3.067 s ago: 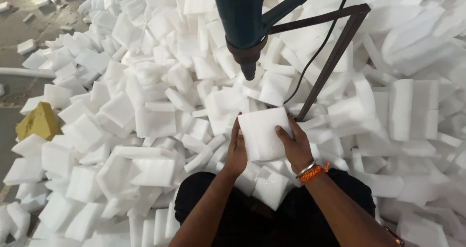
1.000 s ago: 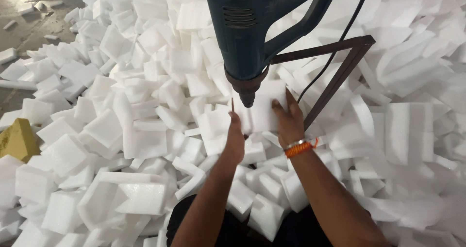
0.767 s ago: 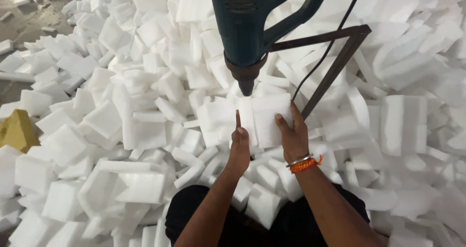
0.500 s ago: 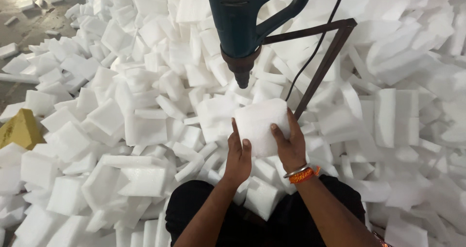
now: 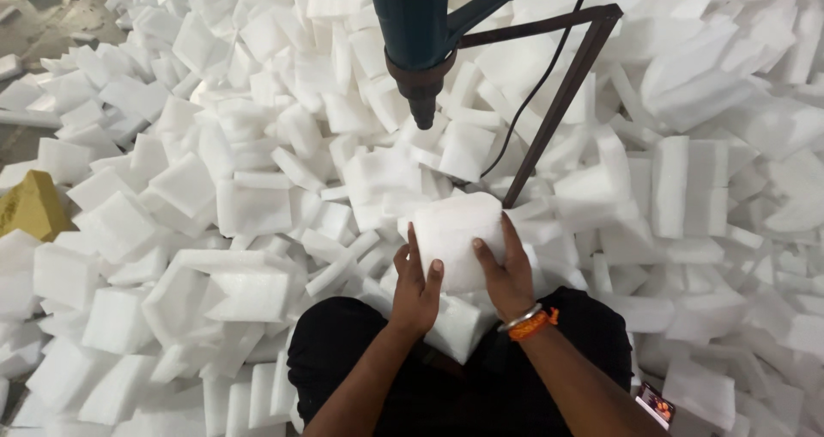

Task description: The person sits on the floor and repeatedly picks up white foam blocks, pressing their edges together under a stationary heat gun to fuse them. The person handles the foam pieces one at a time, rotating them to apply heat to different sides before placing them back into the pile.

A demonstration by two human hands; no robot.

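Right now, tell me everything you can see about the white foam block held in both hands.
The white foam block is a thick, roughly square slab with rounded top corners and a soft, fibrous-looking matte surface. It looks whole and clean. It is held tilted, its broad face towards the camera, above the lap. The left hand grips its lower left edge and the right hand its lower right edge. It sits below the nozzle of the dark teal mounted power tool, not touching it.

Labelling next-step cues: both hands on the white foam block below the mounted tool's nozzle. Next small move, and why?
Probably lift the foam block toward the nozzle of the mounted tool. The left hand and right hand grip the block from either side, roughly under the tip, with a clear gap between them, so closing that gap looks like the next small step.
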